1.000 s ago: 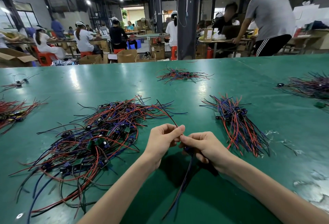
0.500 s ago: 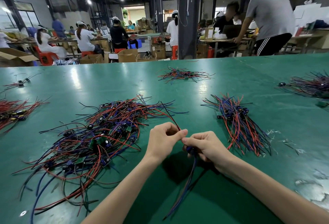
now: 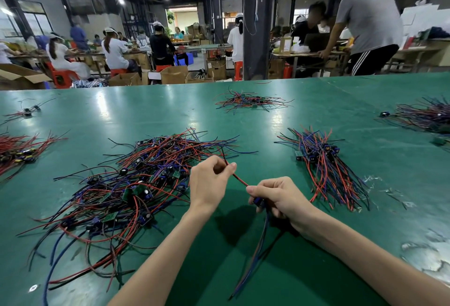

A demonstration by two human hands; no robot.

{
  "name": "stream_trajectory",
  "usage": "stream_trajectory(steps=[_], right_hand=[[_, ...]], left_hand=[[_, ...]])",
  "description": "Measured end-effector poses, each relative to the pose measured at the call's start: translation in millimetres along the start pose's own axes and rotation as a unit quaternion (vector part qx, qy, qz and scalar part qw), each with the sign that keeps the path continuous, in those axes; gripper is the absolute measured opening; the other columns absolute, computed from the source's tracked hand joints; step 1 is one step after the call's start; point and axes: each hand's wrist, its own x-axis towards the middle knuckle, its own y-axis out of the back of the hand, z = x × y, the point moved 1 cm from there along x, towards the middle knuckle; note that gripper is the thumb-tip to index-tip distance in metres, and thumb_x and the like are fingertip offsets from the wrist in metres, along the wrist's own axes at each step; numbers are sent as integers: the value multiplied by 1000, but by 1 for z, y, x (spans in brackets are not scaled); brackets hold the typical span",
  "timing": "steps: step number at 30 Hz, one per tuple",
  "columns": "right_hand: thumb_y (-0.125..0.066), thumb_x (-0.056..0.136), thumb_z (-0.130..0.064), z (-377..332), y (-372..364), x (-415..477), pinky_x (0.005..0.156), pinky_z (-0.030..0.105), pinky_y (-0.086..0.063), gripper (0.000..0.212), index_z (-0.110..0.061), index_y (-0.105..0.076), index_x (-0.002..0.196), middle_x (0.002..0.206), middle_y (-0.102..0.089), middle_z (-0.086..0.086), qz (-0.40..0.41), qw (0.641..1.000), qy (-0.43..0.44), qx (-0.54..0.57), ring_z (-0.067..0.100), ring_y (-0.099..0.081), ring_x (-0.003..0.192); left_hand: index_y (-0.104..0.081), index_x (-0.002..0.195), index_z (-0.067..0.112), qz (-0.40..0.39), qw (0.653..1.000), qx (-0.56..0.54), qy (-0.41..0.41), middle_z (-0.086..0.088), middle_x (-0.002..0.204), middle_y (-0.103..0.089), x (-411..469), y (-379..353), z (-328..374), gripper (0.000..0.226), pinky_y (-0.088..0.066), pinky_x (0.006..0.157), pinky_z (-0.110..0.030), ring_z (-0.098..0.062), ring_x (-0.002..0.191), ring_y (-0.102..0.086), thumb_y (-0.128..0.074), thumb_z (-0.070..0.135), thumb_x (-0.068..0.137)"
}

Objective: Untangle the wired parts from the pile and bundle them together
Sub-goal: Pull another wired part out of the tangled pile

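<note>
Both hands were closed on one wired part, held just above the counter in front of the person. The right hand had its fingers and thumb curled round the small blue component. The part's blue and dark leads hung down from that fist toward the near edge. The left hand pinched the part's red lead between thumb and fingertips, so the lead ran taut and slanting between the two hands. That grip looked meant to draw the lead straight and clear of its neighbours, with the right hand anchoring the body so the pull fell on the wire alone.

Just left of the hands lay the tangled pile, a loose spread of red, blue and black leads with small green boards and dark components caught in it. The far tip of the red lead ended near the pile's edge, and whether it touched other strands there could not be told.

To the right, apart from the pile, sat a sorted bundle. Its components were gathered at one end and its leads fanned the same way, which was probably where the held part belonged. Further heaps of wire lay farther back on the counter.
</note>
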Motion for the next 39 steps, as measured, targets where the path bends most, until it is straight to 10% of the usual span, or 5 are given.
stream_trajectory(steps=[14, 24, 31, 39], right_hand=[[-67, 85, -20, 1, 10, 1, 29, 13, -18, 26, -5, -67, 64, 49, -60, 5, 1, 999, 14, -45, 8, -33, 27], [-68, 84, -24, 3, 4, 1, 30, 14, -19, 28, -13, -69, 58, 54, -61, 10, -29, 997, 8, -67, 12, -37, 31], [-69, 84, -22, 5, 6, -1, 30, 14, -23, 29, -12, -69, 57, 53, -62, 9, -43, 997, 13, -66, 10, -41, 32], [-67, 85, -21, 5, 5, -1, 30, 14, -25, 26, -10, -69, 61, 53, -64, 2, -61, 996, 19, -62, 6, -47, 35]], left_hand=[[-65, 61, 10, 39, 989, -100, 99, 5, 54, -64, 16, 19, -9, 32, -47, 62, -26, -8, 51, -55, -65, 26, 89], [-51, 32, 14, -19, 797, -461, 390, 7, 34, -28, 16, 16, -8, 60, -25, 34, -14, -6, 29, -28, -56, 14, 92], [-67, 64, 8, 34, 872, -346, 344, 6, 43, -43, 18, 19, -9, 19, -32, 38, -15, -5, 37, -37, -73, 14, 81], [-62, 62, 6, 30, 844, -388, 370, 6, 38, -41, 19, 20, -11, 23, -31, 35, -16, -6, 34, -35, -67, 10, 84]])
